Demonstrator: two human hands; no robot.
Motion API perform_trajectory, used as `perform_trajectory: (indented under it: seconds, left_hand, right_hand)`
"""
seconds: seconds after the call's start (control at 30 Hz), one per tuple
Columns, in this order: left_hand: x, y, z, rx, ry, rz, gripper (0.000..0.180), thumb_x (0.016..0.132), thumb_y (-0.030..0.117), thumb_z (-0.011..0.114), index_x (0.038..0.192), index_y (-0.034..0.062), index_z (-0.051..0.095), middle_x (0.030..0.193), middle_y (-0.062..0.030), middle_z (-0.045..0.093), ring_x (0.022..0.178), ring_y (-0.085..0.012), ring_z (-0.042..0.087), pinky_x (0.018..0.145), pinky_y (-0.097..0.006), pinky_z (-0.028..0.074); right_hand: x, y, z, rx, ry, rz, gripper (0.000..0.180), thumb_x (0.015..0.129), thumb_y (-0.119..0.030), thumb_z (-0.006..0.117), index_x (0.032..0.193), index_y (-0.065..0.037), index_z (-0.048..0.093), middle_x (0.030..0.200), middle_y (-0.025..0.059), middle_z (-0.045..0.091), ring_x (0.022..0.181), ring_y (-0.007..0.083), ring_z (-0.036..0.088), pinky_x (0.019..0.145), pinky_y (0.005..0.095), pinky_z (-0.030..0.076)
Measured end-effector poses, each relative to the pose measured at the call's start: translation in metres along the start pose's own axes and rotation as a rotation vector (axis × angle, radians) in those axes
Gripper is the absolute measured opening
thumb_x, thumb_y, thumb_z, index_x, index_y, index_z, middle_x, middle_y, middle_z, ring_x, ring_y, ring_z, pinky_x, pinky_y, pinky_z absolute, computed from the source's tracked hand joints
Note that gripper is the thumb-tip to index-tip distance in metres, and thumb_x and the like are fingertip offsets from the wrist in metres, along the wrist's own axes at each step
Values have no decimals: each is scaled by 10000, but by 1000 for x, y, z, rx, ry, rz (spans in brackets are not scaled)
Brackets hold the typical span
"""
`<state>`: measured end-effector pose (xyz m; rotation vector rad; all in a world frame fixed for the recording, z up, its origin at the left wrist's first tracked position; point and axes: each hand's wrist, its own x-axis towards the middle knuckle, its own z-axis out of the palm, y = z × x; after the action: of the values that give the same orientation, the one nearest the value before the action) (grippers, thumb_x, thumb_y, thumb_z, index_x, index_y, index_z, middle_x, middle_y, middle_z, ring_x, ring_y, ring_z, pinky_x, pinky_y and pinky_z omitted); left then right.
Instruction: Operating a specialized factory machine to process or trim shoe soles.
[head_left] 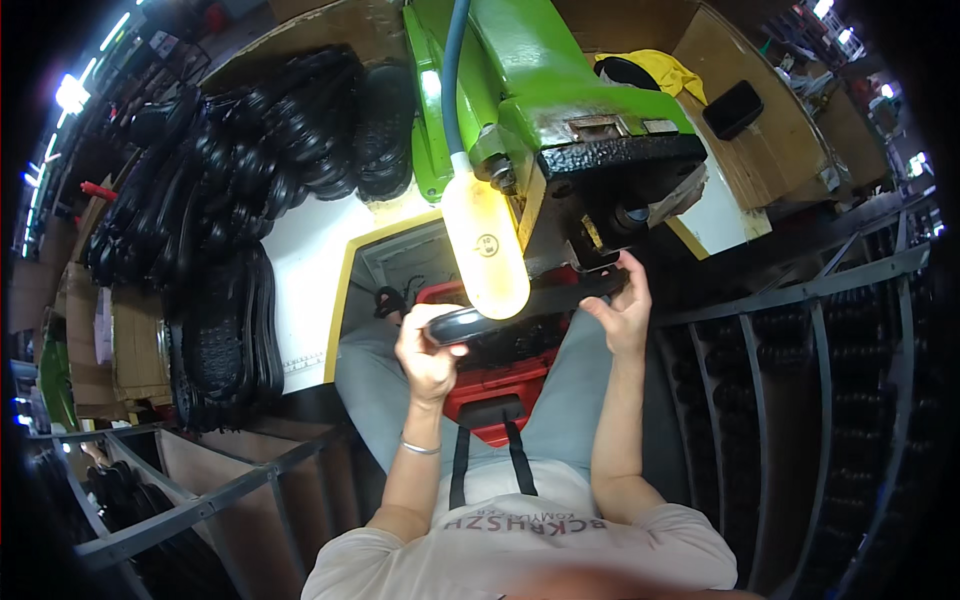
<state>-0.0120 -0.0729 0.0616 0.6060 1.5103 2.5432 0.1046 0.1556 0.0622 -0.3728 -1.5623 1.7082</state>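
My left hand (428, 350) and right hand (622, 305), fingers clamped on either end, hold a black shoe sole (530, 308) under the green press machine (540, 100), behind its glowing lamp (485, 245); more soles (260, 160) heap the white table's (310, 260) left edge.

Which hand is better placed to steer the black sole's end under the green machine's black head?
Right, probably. The right hand grips the black shoe sole at the end directly beneath the black head of the green machine. The left hand holds the opposite end, nearer the hanging lamp.
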Motion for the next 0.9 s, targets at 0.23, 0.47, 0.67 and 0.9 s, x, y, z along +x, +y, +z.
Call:
perform_trajectory:
  seconds: [0.23, 0.47, 0.67, 0.9]
  left_hand:
    - [-6, -62, 59, -252, -64, -127, 571, 703, 186, 857, 1124, 11, 514, 1022, -81, 615, 924, -156, 613, 846, -296, 507]
    - [-9, -72, 28, -326, -49, -175, 588, 729, 246, 830, 1130, 5, 474, 1045, -115, 608, 973, -236, 639, 878, -444, 561]
    - [0, -33, -20, -412, 19, -237, 533, 769, 186, 783, 1167, 54, 453, 1170, -97, 536, 1110, -282, 564, 914, -528, 518]
    - [-19, -6, -25, 199, -244, 328, 374, 738, 112, 766, 1038, 63, 547, 996, -128, 633, 1026, -356, 613, 921, -513, 500]
  right_hand:
    - [18, -27, -48, -93, 303, -147, 760, 647, -60, 868, 1294, -36, 471, 1154, 60, 501, 1097, 164, 481, 940, 272, 418]
    - [22, -78, -8, -722, 306, -477, 783, 616, -200, 889, 1266, -17, 494, 1296, 127, 414, 1230, 280, 405, 1063, 387, 317]
    - [18, -74, 45, -667, 129, -458, 802, 571, -229, 895, 1246, -15, 519, 1302, 179, 403, 1196, 322, 430, 1022, 406, 361]
    - [-33, -43, 78, 309, 76, 67, 976, 807, -99, 737, 1486, 11, 45, 1463, 192, 284, 1342, 269, 314, 1107, 392, 263]
